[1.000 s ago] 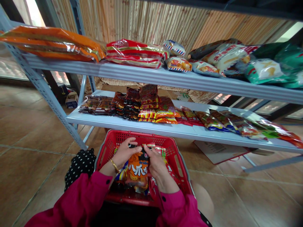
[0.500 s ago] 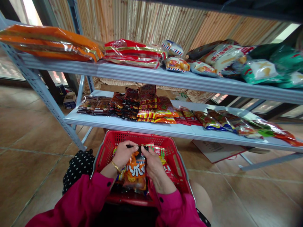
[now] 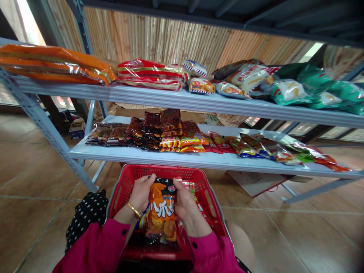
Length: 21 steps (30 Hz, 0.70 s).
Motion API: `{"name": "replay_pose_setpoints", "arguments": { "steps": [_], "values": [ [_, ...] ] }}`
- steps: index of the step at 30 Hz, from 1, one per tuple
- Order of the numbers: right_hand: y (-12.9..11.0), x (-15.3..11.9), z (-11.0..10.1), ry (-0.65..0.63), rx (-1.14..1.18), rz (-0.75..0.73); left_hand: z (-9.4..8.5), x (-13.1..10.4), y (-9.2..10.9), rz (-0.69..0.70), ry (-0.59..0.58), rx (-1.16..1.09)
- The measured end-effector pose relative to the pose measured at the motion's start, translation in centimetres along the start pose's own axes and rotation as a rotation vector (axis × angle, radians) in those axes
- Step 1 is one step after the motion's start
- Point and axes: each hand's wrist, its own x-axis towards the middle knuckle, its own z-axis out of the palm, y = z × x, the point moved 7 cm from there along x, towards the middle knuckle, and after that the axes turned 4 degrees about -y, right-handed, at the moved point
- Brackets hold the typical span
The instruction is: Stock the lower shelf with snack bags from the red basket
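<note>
Orange snack bag (image 3: 161, 210) held by both hands over the red basket (image 3: 210, 197).

Left hand (image 3: 141, 193) grips the bag's left edge, right hand (image 3: 183, 203) its right edge, both closed on it; bag upright, face toward camera. Versus half a second ago the bag sits a bit higher and flatter, black top strip now showing, fingers off the top seam and onto the sides: looks lifted clear of the other packets in the basket, not put down. Lower shelf (image 3: 159, 156) at 12 o'clock, stacked with small packets (image 3: 170, 132); upper shelf (image 3: 199, 103) beyond, large bags. Cardboard sheet (image 3: 256, 182) on the floor at 2 o'clock.
</note>
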Motion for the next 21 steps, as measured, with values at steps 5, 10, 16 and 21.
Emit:
{"name": "replay_pose_setpoints", "arguments": {
  "steps": [5,10,16,21],
  "values": [
    [-0.2,-0.3,0.2,-0.012,0.013,0.015,0.1,-0.1,0.2,0.002,-0.033,-0.015],
    [-2.0,-0.5,-0.1,0.043,0.014,-0.052,0.6,-1.0,0.3,-0.045,-0.179,0.135],
    [-4.1,-0.8,0.3,0.043,0.008,-0.119,1.2,-2.1,-1.2,-0.094,-0.367,0.203],
    [-4.3,-1.0,0.8,-0.081,-0.053,-0.209,1.2,-1.9,-1.4,-0.056,-0.37,0.199]
  ]
}}
